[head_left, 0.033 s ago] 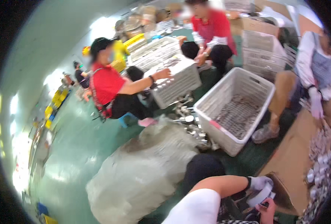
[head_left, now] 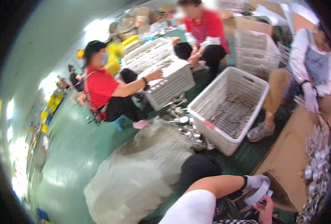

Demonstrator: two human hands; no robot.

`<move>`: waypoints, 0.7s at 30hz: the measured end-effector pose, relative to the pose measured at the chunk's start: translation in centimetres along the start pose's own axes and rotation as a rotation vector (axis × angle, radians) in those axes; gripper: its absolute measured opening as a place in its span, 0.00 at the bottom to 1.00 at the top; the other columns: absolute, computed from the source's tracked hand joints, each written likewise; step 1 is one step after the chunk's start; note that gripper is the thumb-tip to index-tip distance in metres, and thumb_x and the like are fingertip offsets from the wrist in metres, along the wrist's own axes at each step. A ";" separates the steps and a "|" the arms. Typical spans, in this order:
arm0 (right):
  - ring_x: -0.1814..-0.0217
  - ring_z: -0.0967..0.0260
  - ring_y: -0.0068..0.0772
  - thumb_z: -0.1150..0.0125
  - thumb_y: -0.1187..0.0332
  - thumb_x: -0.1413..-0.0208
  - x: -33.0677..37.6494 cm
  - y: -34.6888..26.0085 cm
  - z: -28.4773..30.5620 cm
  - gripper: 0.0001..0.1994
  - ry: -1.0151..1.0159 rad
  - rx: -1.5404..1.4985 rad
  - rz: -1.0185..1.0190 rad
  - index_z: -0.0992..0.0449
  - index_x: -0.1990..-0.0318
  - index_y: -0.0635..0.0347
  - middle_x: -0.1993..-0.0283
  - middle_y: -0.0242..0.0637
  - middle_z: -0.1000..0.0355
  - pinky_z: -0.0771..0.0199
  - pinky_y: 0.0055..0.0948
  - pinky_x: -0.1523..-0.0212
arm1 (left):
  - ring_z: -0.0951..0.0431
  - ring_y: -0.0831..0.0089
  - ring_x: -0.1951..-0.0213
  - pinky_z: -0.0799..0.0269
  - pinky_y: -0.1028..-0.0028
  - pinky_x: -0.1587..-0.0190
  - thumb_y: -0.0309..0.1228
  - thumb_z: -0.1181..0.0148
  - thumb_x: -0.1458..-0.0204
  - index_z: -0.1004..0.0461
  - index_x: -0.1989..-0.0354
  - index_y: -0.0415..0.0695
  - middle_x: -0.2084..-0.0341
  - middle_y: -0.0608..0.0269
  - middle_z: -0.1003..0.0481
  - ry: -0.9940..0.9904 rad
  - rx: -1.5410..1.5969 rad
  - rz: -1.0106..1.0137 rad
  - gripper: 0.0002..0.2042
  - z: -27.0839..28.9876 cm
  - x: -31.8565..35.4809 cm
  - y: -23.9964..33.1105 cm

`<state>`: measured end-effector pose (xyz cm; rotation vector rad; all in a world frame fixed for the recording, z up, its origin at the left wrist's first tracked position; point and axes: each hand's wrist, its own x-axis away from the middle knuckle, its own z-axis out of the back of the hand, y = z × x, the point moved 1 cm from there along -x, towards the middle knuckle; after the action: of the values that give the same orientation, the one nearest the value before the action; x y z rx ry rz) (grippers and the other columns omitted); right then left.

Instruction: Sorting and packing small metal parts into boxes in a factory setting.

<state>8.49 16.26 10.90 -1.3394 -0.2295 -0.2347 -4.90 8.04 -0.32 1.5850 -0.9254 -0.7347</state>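
Observation:
My left hand (head_left: pixel 256 181), in a pale glove, reaches right from a bare forearm with a white sleeve and is closed on a white round piece (head_left: pixel 259 192). My bare right hand (head_left: pixel 267 212) comes up from the lower edge just below that piece, fingers touching its underside; its grip is unclear. Both hands are over a brown cardboard sheet (head_left: pixel 288 160) with several small shiny metal parts (head_left: pixel 315 164) along its right side.
A big white plastic basket (head_left: pixel 229 108) with metal parts stands ahead, loose shiny parts (head_left: pixel 184 123) beside it. A bulging pale sack (head_left: pixel 143 175) lies left of my knee. Three other people crouch or sit around white crates (head_left: pixel 169 84) on the green floor.

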 end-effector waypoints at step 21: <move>0.71 0.38 0.19 0.29 0.71 0.65 1.8 -2.6 -0.4 0.16 0.008 0.064 0.019 0.35 0.73 0.59 0.74 0.29 0.34 0.35 0.21 0.69 | 0.29 0.79 0.64 0.30 0.75 0.59 0.21 0.36 0.59 0.28 0.63 0.42 0.68 0.67 0.26 -0.065 0.076 0.110 0.13 0.3 2.6 3.0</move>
<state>9.40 15.25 13.75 -1.2766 -0.2162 -0.2153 -4.35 5.34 2.58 1.5706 -1.0911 -0.6843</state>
